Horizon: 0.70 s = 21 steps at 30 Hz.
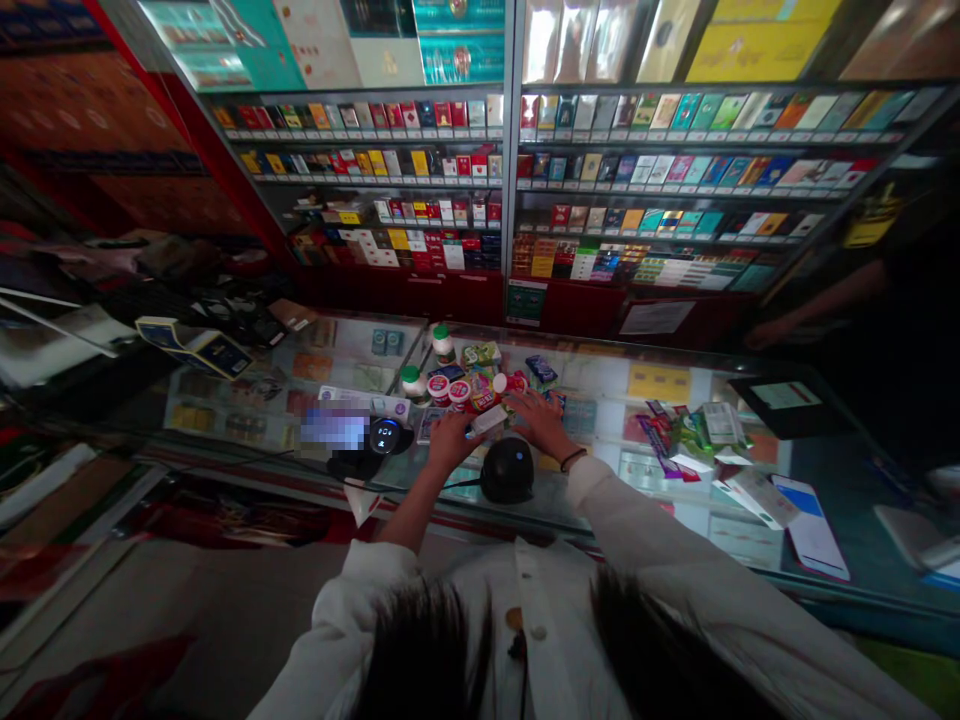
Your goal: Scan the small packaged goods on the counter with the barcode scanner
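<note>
I stand at a glass counter (825, 470). My left hand (452, 437) is closed on a small white packet (489, 420) at the edge of a cluster of small goods. My right hand (538, 420) lies flat with fingers spread over the counter beside the cluster, touching the packets there. The cluster holds small round tubs with red labels (448, 390), two white bottles with green caps (443, 343) and a blue box (541, 371). A black dome-shaped device (508, 470) sits just in front of both hands.
Shelves of cigarette packs (645, 210) fill the wall behind the counter. Another person's arm (817, 305) reaches in at the right. Green and purple packets (686, 430), papers and a dark tablet (784, 400) lie right. A small black speaker (385, 437) and a blue-yellow box (196, 345) stand left.
</note>
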### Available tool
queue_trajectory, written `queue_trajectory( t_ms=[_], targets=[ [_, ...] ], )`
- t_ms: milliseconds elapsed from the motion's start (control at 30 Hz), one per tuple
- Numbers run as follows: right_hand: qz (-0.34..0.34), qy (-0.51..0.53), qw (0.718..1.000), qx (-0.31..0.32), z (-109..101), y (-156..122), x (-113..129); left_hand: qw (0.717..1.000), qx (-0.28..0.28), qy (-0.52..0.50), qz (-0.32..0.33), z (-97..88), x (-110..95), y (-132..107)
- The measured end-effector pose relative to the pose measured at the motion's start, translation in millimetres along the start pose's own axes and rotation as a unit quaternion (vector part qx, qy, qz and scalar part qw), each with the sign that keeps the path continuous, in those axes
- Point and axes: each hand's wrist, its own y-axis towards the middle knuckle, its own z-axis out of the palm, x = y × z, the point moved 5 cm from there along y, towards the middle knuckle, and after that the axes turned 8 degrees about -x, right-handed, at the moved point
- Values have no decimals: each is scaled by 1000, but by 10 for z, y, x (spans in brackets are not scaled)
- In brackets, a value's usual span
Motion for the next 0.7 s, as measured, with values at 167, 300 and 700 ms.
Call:
queue_trajectory(
  t_ms=[167,300,700],
  targets=[
    [3,-18,1000,-10,-36,0,-75,999,-29,-11,29,-60,-79,-10],
    [2,-27,1000,-13,-127,1,-151,997,-38,-18,72,-226,-246,12],
    [14,-18,969,-247,-1153,-282,-29,985,-115,-45,122,-978,-720,35]
  ],
)
